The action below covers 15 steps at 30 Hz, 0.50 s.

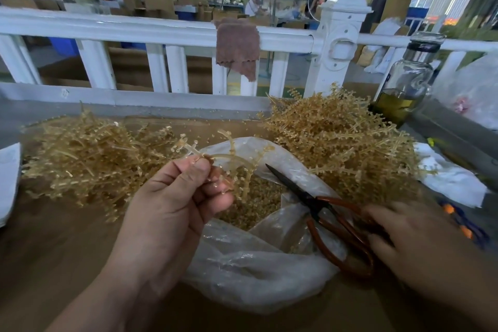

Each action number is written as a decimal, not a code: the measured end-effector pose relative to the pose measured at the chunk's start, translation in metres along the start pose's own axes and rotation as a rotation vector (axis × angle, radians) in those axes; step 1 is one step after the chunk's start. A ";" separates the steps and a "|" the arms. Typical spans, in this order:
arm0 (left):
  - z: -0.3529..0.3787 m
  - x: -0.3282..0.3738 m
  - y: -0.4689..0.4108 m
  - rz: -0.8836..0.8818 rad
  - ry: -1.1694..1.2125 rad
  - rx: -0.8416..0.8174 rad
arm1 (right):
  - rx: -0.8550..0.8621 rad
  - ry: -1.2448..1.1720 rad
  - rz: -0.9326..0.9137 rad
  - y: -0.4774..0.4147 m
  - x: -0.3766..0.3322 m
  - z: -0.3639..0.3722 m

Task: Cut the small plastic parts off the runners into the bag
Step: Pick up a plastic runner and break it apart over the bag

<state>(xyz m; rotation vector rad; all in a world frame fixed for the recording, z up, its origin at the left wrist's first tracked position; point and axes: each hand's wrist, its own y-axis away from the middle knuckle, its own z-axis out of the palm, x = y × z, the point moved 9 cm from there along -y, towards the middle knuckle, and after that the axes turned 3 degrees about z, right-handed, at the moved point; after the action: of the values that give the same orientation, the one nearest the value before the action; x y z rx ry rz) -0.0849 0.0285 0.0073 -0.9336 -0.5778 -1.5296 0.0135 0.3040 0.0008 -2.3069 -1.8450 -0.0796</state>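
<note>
The left hand (172, 197) pinches a runner (231, 157) in its fingers above the open bag (256, 277), so the right hand (420, 245), fingers spread and empty beside the scissors (315, 201), should grip them firmly and snip each part over the opening.

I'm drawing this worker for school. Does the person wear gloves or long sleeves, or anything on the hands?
No gloves. The left hand and the right hand are both bare. No ring, watch or sleeve shows anywhere up to the picture's edge. The right hand is blurred, so small details there are unclear.
</note>
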 end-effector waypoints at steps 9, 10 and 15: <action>-0.012 0.004 -0.005 0.035 -0.016 0.012 | -0.084 -0.083 -0.114 0.001 -0.040 -0.006; -0.013 0.004 -0.005 0.034 -0.016 0.017 | -0.119 -0.120 -0.123 -0.003 -0.042 -0.003; -0.017 0.006 -0.006 0.032 0.006 0.037 | -0.290 -0.276 -0.105 -0.013 -0.033 -0.001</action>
<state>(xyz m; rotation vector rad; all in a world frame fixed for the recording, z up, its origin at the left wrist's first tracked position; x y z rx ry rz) -0.0950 0.0126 0.0035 -0.9059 -0.5825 -1.4878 -0.0066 0.2751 -0.0018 -2.5168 -2.2208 -0.0480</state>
